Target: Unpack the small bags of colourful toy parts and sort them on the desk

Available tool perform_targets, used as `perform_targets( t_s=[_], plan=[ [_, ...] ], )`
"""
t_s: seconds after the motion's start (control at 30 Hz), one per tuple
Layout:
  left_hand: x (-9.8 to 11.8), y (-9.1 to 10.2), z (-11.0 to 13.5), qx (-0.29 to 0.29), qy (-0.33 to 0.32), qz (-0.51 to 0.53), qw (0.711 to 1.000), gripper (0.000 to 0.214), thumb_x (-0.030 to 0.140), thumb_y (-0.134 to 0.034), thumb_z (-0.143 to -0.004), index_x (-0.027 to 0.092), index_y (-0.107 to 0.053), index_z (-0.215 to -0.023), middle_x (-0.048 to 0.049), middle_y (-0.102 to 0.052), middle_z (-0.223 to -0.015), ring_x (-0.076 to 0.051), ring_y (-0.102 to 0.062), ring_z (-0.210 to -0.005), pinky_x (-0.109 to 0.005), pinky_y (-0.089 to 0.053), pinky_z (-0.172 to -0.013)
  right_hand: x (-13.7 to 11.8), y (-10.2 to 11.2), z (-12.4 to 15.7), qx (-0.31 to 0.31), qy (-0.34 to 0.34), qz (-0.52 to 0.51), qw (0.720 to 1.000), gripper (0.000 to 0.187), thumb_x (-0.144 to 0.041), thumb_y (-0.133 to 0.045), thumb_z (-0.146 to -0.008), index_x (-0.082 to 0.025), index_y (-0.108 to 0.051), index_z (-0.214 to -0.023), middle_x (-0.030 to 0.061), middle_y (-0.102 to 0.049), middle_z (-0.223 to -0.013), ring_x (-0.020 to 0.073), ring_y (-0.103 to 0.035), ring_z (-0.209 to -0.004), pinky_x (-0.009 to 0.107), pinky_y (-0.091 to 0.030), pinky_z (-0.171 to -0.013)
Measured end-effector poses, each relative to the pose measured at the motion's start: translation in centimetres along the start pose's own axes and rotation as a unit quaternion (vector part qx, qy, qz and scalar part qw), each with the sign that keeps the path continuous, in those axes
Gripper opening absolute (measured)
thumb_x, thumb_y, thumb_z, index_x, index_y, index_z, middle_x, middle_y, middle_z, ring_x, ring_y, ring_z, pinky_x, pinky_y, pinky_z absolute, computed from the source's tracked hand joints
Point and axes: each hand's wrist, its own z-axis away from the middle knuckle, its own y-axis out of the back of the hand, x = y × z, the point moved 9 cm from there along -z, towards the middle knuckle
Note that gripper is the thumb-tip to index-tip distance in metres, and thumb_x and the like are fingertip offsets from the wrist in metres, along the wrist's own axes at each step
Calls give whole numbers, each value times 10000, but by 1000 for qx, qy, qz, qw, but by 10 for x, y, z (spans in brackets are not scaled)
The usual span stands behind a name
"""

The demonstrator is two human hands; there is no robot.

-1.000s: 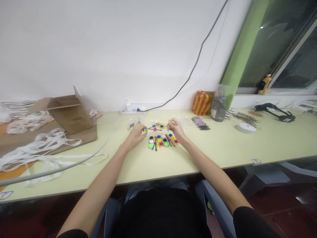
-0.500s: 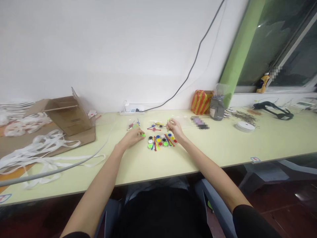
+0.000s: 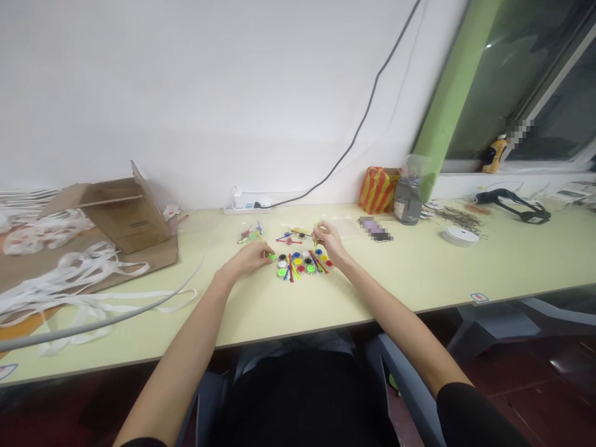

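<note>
My left hand [image 3: 254, 257] pinches a small bright green round piece [image 3: 272, 256] just left of the group on the table. Between the fingers of my right hand [image 3: 327, 238] is a thin green stick-like piece [image 3: 316, 234], held upright. Below and between the hands lie several small round discs in clear cases, among them a red disc [image 3: 301, 269], a white disc [image 3: 282, 264] and a green disc [image 3: 311, 269]. Coloured arrow-shaped sticks, such as a red arrow [image 3: 291, 271], rest across them. Behind lie more arrow pieces [image 3: 289, 240] and a small coloured pile [image 3: 250, 234].
A cardboard box [image 3: 125, 217] and tangled white straps [image 3: 93, 267] occupy the left, with a grey cable [image 3: 116, 320] crossing in front. A power strip [image 3: 246, 209] stands by the wall. Rightward are a striped bag [image 3: 376, 189], a grey container [image 3: 408, 202] and a white roll [image 3: 460, 236].
My left hand has shifted slightly right with the green round piece, closer to the discs. My right hand has stayed nearly in place, still holding the green stick-like piece.
</note>
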Motion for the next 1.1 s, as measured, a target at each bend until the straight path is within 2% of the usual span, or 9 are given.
perform_targets(
  t_s=[0.2,0.37,0.57,0.7,0.83,0.97,1.1],
  plan=[
    [4,0,1,-2,-1,-3,1000,305,463,-642,-785,226,-772,-925,-82,-693,-833,-228,-618,-714,-347,-496,-690,0,-1,1,-4,0,-4,1000,357,-459,-733,-721,-229,-479,-821,-29,-566,-631,133,-500,-590,243,-377,-533],
    [4,-2,1,-25,19,-7,999,363,447,-635,-783,172,-760,-984,-85,-690,-873,-218,-623,-764,-333,-491,-744,-3,-2,3,-5,-1,1,1000,366,-480,-732,-728,-224,-485,-815,-24,-574,-645,133,-504,-600,246,-379,-543],
    [-2,-5,0,-32,21,1,999,402,455,-640,-788,159,-746,-1038,-75,-689,-874,-211,-625,-777,-324,-481,-752,-4,-4,4,-17,-4,5,1000,358,-486,-729,-746,-218,-500,-801,-17,-576,-642,135,-507,-613,246,-385,-552],
    [-6,-4,2,-29,34,5,999,465,450,-653,-784,159,-710,-1142,-65,-689,-899,-208,-623,-794,-314,-474,-747,-2,-8,4,-37,-7,1,999,346,-473,-743,-742,-211,-529,-814,-4,-601,-696,140,-536,-657,245,-415,-570],
    [-6,-3,3,-31,37,10,999,432,437,-595,-837,168,-701,-1157,-72,-696,-935,-208,-625,-825,-307,-468,-751,-3,-13,3,-58,10,14,998,355,-483,-765,-720,-192,-570,-778,0,-578,-762,134,-535,-699,250,-465,-602],
    [-6,3,3,-7,33,9,999,384,368,-470,-911,166,-700,-1143,-88,-707,-997,-211,-632,-875,-311,-467,-784,-2,-13,1,-60,19,22,998,353,-485,-765,-728,-186,-581,-763,-21,-525,-727,110,-495,-632,251,-469,-587],
    [5,22,4,77,35,-4,996,353,307,-414,-934,178,-708,-1080,-60,-700,-873,-190,-615,-805,-295,-454,-744,-4,-10,1,-46,30,28,998,364,-497,-776,-725,-187,-589,-760,-38,-502,-655,93,-445,-563,238,-429,-541]
  ],
)
